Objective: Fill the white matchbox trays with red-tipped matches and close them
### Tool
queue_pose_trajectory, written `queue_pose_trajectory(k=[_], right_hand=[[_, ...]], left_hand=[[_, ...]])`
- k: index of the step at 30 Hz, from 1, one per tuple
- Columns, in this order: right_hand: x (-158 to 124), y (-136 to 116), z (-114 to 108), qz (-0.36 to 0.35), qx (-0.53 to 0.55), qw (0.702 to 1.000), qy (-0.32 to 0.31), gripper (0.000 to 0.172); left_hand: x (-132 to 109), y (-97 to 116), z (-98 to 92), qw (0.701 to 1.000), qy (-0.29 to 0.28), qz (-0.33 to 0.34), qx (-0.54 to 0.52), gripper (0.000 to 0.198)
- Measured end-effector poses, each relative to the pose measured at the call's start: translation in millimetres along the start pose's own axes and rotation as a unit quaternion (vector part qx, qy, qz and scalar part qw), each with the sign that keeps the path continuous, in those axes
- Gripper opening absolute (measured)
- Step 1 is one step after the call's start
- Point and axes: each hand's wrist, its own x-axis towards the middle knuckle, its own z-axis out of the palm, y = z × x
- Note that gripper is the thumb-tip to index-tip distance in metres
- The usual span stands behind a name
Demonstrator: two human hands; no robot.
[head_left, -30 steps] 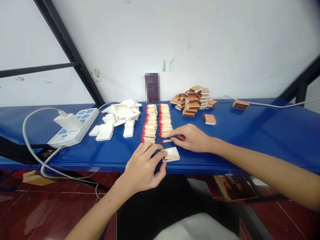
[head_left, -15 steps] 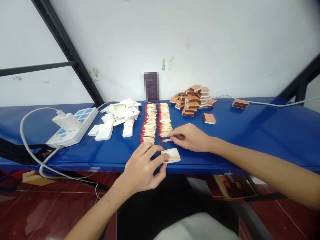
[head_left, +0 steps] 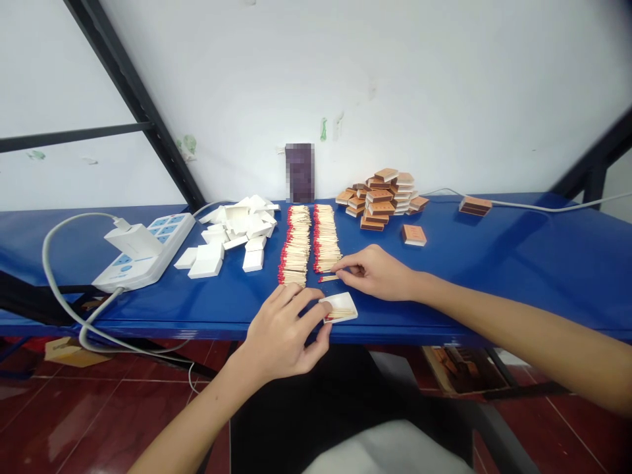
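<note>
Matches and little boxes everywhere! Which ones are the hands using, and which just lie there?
In use now: left hand holding white tray; right hand at match rows; loose match.
Just lying there: power strip; grey cable; tray pile; brown box stack.

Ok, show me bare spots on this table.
Bare: the table right of the lone matchbox; the front strip between power strip and left hand holding a tray. Crowded: the middle, with match rows, white trays and right hand.
</note>
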Motion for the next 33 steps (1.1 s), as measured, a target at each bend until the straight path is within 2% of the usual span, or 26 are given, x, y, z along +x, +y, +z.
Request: queue_pose_trajectory(k=[5,16,33], right_hand=[[-0.5,-1.0,-0.5,-0.022,0.015,1.0,0.002,0.022],[0.9,-1.2,0.1,-0.025,-0.023,0.999,-0.015,0.02],[-0.6,-2.6,-0.1,-0.016,-0.033,0.999,-0.013,0.021]], left_hand=[[0.6,0.9,0.3,1.0,0.009,-0.011,0.008,0.022],[1.9,1.8,-3.0,1.0,-0.009,-0.006,0.003,0.018],[0.8,1.0,0.3,1.0,-0.004,0.002,0.02,0.018]])
